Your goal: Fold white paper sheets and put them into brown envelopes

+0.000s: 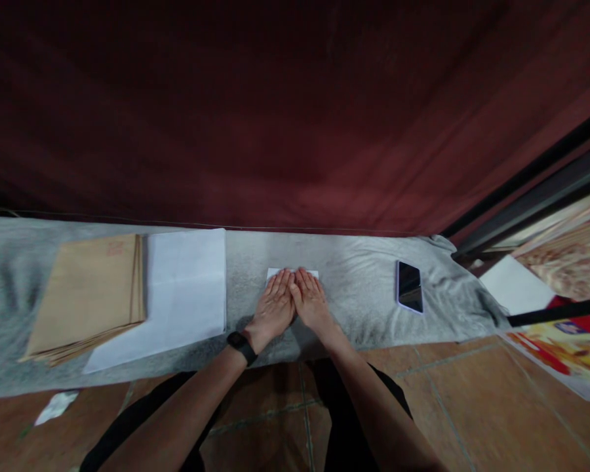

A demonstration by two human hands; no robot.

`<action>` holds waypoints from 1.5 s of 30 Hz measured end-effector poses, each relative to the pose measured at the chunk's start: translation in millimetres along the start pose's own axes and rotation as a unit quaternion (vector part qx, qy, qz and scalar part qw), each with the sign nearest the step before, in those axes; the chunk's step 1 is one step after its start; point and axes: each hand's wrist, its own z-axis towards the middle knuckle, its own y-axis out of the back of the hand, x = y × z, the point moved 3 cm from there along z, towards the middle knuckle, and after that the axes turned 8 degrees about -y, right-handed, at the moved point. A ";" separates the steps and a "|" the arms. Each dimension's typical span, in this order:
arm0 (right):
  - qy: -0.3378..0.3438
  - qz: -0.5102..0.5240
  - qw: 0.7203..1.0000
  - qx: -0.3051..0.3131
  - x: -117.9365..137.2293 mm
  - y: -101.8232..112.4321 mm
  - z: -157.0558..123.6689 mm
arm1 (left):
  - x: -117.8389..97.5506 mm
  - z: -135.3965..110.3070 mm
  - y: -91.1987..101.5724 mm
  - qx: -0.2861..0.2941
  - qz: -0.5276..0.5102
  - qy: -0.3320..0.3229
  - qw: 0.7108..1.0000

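Side by side, my left hand (274,307) and my right hand (311,303) lie flat, palms down, on a small piece of white paper (275,271). Only the paper's far edge and corners show past my fingertips; the rest is covered. My thumbs touch or nearly touch between the hands. Fingers on both hands are stretched out, with nothing gripped. To the left, a stack of brown envelopes (91,282) partly overlaps larger white paper sheets (187,288). A black watch (242,346) is on my left wrist.
Grey cloth (358,282) covers the narrow surface, with a phone (410,287) in a purple case at the right. Dark red fabric (295,131) hangs behind. A colourful printed board (565,351) and black bars (535,196) stand at the right. White scrap (56,406) lies on the tiled floor (452,393).
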 end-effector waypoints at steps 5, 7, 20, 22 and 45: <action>0.003 -0.058 0.997 -0.040 -13.0 2.4 -6.2 | 9.5 -4.5 10.9 -0.005 -0.002 0.034 0.999; 0.001 -0.070 0.996 -0.048 -18.5 3.6 -7.6 | 11.9 -6.4 14.0 -0.007 0.003 0.049 0.999; -0.050 -0.073 0.993 -0.074 -33.9 18.1 -5.1 | 15.7 -14.3 15.8 -0.001 0.035 0.100 0.994; -0.022 -0.051 0.996 -0.063 -21.7 19.4 -3.6 | 16.2 -14.2 14.1 -0.002 0.033 0.099 0.995; 0.018 -0.062 0.998 -0.015 -5.1 -1.7 -12.0 | 3.0 -10.8 25.5 -0.026 0.004 0.034 0.999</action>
